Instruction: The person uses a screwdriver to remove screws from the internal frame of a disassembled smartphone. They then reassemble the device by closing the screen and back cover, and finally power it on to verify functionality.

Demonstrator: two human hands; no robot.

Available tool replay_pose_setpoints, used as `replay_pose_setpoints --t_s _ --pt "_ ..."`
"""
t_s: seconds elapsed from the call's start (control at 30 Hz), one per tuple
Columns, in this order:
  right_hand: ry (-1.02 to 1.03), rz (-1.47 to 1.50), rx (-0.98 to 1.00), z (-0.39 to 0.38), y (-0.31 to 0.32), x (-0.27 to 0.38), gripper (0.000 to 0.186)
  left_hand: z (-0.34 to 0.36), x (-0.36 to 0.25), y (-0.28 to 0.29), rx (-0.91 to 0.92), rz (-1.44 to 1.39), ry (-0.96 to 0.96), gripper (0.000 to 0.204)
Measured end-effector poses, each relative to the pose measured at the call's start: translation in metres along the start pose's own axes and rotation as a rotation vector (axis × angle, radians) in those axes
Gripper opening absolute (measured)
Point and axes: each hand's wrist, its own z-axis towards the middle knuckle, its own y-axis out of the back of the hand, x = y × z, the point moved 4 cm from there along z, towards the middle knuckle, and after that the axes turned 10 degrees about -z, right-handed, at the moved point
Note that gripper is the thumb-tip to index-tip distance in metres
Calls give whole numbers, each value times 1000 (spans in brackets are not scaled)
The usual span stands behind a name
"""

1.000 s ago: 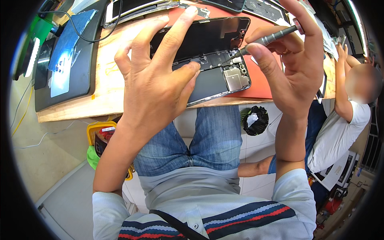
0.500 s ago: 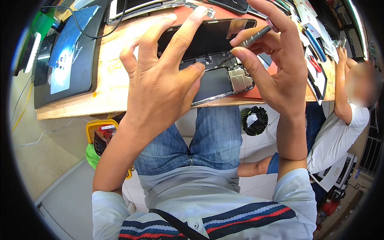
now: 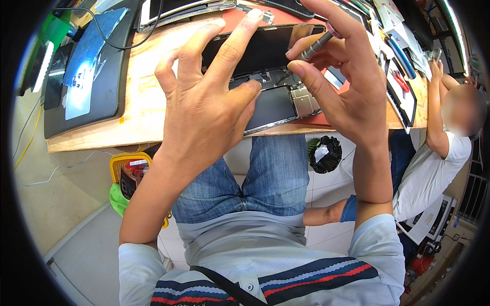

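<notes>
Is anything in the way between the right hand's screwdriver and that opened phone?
Nothing visible: the screwdriver in the right hand slants to the opened phone. The left hand covers the phone's left part, outside that path.

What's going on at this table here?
A person is working on an opened smartphone at a wooden table, with an orange mat under it. Its dark screen panel is tilted up along the far side, so the inside shows. The right hand holds a slim grey screwdriver, tip down over the phone's insides; whether it touches is too small to tell. The left hand is spread over the phone's left part.
</notes>
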Motion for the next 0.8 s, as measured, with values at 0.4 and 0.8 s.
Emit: replay_pose_setpoints --t_s 0.4,0.8 --pt "30 5 -6 4 -5 4 58 11 -17 13 59 -104 160 14" --pt "34 -241 7 3 6 4 55 15 -24 19 79 -199 257 14"
